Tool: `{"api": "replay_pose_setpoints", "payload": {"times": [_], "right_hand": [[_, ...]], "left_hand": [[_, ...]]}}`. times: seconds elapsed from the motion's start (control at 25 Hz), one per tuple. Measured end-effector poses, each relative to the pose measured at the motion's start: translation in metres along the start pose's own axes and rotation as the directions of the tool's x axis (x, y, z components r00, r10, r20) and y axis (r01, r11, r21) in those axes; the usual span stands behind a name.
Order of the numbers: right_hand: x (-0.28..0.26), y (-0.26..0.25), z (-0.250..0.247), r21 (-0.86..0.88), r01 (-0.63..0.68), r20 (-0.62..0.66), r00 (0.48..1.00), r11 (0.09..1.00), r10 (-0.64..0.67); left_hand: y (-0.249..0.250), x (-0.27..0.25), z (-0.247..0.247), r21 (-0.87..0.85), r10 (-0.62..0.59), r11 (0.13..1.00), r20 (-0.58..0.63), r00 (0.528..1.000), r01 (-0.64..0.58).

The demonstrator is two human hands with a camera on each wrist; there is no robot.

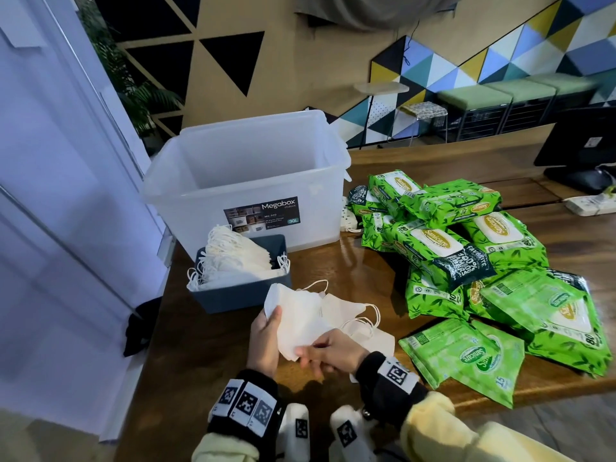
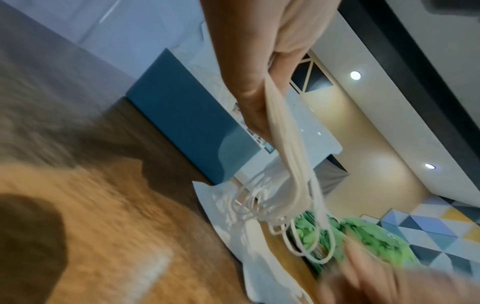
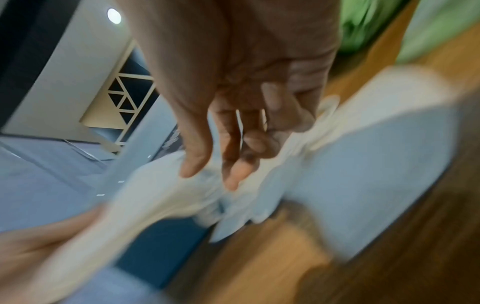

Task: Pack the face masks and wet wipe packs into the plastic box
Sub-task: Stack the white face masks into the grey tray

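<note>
Head view: left hand point(image 1: 265, 341) and right hand point(image 1: 328, 356) each grip masks point(image 1: 300, 315); wrist views blurred.

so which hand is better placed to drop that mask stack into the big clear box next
Left, probably. The left hand already grips the mask stack along its side, and the plastic box stands ahead on that same side. The right hand only pinches the stack's lower edge.

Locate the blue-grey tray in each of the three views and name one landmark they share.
Head: blue-grey tray sits left of centre, before the plastic box, full of face masks.
Left wrist: tray's blue wall at centre, left of the left hand.
Right wrist: blurred blue wall at lower centre.
Shared landmark: the wooden table.
</note>
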State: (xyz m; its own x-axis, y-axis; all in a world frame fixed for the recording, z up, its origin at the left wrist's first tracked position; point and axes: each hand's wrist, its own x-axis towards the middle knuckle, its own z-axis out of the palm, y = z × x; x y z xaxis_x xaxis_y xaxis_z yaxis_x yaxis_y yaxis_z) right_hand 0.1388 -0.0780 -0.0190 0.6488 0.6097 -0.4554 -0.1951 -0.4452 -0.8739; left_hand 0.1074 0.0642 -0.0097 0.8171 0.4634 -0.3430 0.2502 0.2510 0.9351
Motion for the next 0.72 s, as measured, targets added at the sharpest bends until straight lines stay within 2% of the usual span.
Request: {"api": "replay_pose_setpoints", "payload": {"times": [0.04,0.08,0.12,0.16,0.2,0.32,0.4,0.44,0.52,0.56,0.6,0.64,0.68,0.72], "right_hand": [[-0.001,0.01,-0.015,-0.076,-0.035,-0.103,0.994,0.997,0.027],[-0.002,0.022,-0.033,-0.195,-0.111,-0.262,0.963,0.974,0.058],[-0.005,0.034,-0.05,-0.341,-0.239,-0.422,0.903,0.909,0.079],[-0.008,0.044,-0.062,-0.442,-0.363,-0.523,0.847,0.82,0.094],[-0.009,0.053,-0.069,-0.501,-0.434,-0.553,0.826,0.749,0.109],[-0.002,0.059,-0.072,-0.618,-0.477,-0.513,0.847,0.625,0.139],[0.003,0.056,-0.075,-0.617,-0.482,-0.493,0.853,0.622,0.172],[0.005,0.056,-0.079,-0.572,-0.464,-0.488,0.855,0.676,0.174],[0.003,0.055,-0.086,-0.337,-0.375,-0.484,0.856,0.864,0.182],[0.002,0.055,-0.087,-0.146,-0.29,-0.478,0.858,0.946,0.189],[0.0,0.053,-0.087,0.083,-0.187,-0.465,0.861,0.979,0.204],[-0.004,0.048,-0.086,0.332,-0.094,-0.42,0.876,0.939,0.236],[-0.007,0.042,-0.084,0.56,-0.032,-0.339,0.903,0.828,0.265],[-0.01,0.035,-0.081,0.741,-0.002,-0.239,0.934,0.672,0.267]], "left_hand": [[0.001,0.001,-0.005,-0.024,-0.034,0.999,-0.007,0.999,0.034],[0.002,0.002,-0.01,-0.037,-0.057,0.998,-0.013,0.998,0.057],[0.003,0.003,-0.015,-0.039,-0.069,0.997,-0.019,0.997,0.068],[0.004,0.004,-0.02,-0.04,-0.072,0.997,-0.022,0.997,0.071],[0.006,0.004,-0.022,-0.049,-0.075,0.996,-0.023,0.997,0.074],[0.01,0.006,-0.025,-0.063,-0.103,0.993,-0.004,0.995,0.102],[0.012,0.004,-0.025,-0.075,-0.129,0.989,0.006,0.992,0.129],[0.012,0.002,-0.026,-0.087,-0.138,0.987,0.01,0.99,0.138],[0.012,0.0,-0.027,-0.104,-0.149,0.983,0.018,0.989,0.15],[0.011,-0.001,-0.027,-0.109,-0.152,0.982,0.019,0.988,0.153],[0.012,-0.002,-0.026,-0.115,-0.157,0.981,0.022,0.987,0.158],[0.011,-0.003,-0.024,-0.122,-0.165,0.979,0.022,0.986,0.166],[0.011,-0.004,-0.021,-0.126,-0.173,0.977,0.02,0.985,0.174],[0.011,-0.005,-0.018,-0.126,-0.178,0.976,0.021,0.984,0.18]]}}
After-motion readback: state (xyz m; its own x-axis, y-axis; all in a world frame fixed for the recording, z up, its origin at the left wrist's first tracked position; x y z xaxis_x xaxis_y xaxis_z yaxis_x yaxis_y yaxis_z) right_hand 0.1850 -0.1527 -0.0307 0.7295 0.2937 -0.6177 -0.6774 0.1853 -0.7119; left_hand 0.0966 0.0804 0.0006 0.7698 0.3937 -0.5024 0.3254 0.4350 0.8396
